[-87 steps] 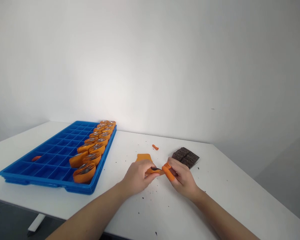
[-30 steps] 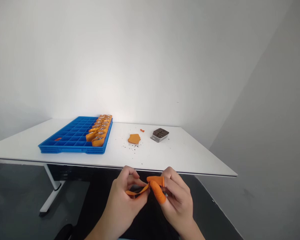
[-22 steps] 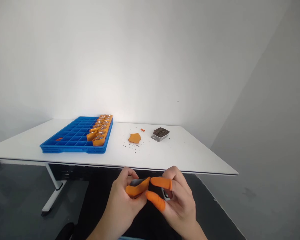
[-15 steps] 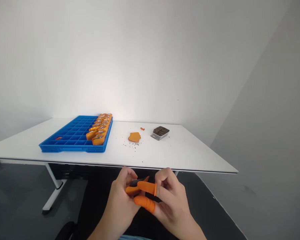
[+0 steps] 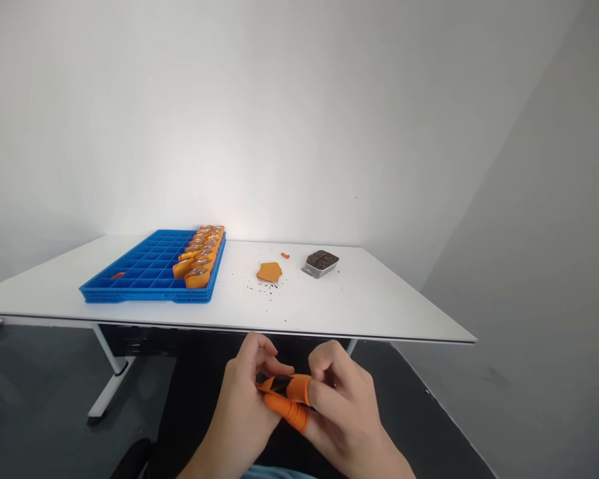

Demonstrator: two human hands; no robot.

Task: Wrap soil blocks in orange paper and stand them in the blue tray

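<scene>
Below the table's front edge, my left hand [image 5: 244,399] is closed on a small orange and black piece [image 5: 279,383]. My right hand [image 5: 342,402] wears orange covers on its thumb and one finger. Those two covered fingers pinch the same piece from the right, so both hands meet on it. Part of the piece is hidden by the fingers. On the table, a flat orange-yellow piece [image 5: 269,271] lies among dark crumbs.
A blue divided tray [image 5: 144,295] stands at the left, with orange and silver items [image 5: 198,277] along its right side. A clear container of dark pieces [image 5: 321,261] and a small orange bit [image 5: 285,255] lie on the white table [image 5: 379,306].
The covered finger of my right hand has curled down over the piece. The fingers of my left hand have stretched further across it, and less of the piece shows.
</scene>
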